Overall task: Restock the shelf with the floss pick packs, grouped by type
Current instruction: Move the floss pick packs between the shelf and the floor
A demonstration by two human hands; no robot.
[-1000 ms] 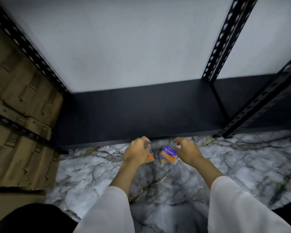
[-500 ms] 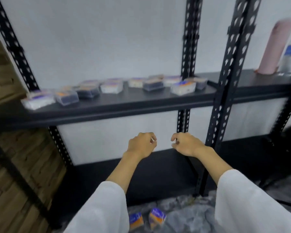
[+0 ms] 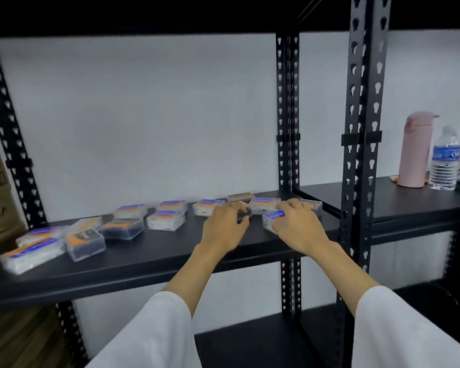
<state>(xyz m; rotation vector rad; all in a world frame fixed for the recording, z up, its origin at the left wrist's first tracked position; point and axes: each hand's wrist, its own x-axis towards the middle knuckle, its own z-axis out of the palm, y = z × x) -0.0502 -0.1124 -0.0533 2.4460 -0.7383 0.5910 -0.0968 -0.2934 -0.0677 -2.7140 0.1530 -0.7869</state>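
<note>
Both hands reach onto the black shelf (image 3: 149, 251), the left hand (image 3: 225, 228) with fingers curled over a dark pack (image 3: 243, 216), the right hand (image 3: 298, 224) with fingers spread on a clear pack (image 3: 270, 219).

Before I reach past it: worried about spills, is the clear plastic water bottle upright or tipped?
Upright. The clear plastic water bottle stands cap-up on the black shelf beside the pink flask.
</note>
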